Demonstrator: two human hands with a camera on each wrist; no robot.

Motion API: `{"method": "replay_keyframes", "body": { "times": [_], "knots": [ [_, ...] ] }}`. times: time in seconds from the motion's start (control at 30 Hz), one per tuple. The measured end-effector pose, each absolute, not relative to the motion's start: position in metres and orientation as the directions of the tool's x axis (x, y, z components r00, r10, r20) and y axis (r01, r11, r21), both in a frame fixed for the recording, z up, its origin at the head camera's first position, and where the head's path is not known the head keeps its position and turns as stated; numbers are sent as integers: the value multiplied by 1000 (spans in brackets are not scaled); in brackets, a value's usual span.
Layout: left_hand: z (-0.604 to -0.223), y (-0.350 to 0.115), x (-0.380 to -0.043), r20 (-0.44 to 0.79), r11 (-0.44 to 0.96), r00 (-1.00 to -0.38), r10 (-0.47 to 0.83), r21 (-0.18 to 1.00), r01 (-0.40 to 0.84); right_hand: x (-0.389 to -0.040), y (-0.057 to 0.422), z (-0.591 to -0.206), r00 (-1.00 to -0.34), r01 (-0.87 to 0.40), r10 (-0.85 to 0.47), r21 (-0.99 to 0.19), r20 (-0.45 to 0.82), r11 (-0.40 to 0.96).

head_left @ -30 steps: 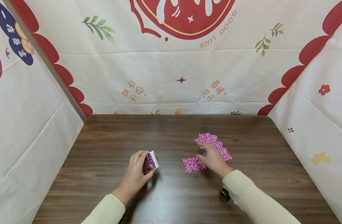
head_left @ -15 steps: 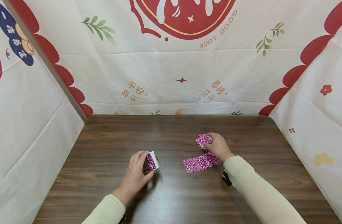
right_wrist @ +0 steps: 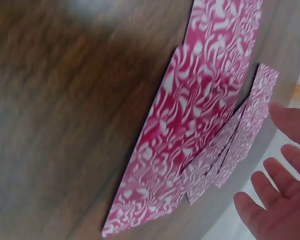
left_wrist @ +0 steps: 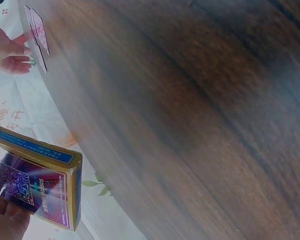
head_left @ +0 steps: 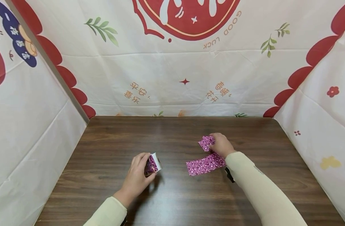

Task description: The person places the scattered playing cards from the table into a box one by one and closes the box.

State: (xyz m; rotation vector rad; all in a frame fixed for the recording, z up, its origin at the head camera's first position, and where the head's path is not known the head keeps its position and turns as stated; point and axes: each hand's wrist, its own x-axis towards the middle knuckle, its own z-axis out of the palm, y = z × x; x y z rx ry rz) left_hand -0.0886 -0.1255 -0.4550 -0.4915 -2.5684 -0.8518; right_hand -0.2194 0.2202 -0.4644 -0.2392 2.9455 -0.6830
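In the head view my left hand (head_left: 137, 175) grips a small playing card box (head_left: 151, 164), its white end facing right and its face purple. The left wrist view shows the box (left_wrist: 37, 180) with gold edges and a blue strip, held between fingers and thumb. My right hand (head_left: 221, 145) is over purple-and-white patterned playing cards (head_left: 205, 143) at the table's right. Its fingers are spread beside the cards in the right wrist view, the thumb (right_wrist: 290, 120) right at a card's edge. Nearer to me lies a row of overlapping cards (head_left: 202, 165), face down.
The brown wooden table (head_left: 127, 135) has rounded far corners. White printed cloth (head_left: 167, 69) hangs behind it and along both sides. A dark wrist strap (head_left: 230, 175) shows under the right sleeve (head_left: 260, 182).
My right hand has moved away from me and slightly right, onto the far cards. The fanned cards now lie as a small far group and a longer near row. The left hand keeps its place.
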Motion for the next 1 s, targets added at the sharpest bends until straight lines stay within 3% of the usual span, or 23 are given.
{"method": "replay_keyframes", "body": {
  "times": [0.43, 1.0],
  "knots": [
    [-454, -127, -89, 458, 753, -866, 201, 493, 436, -235, 223, -470, -949, -221, -277, -313, -148, 924],
    [-456, -127, -91, 457, 753, -869, 189, 501, 427, -247, 217, -463, -912, -253, -316, -251, -260, 934]
  ]
}}
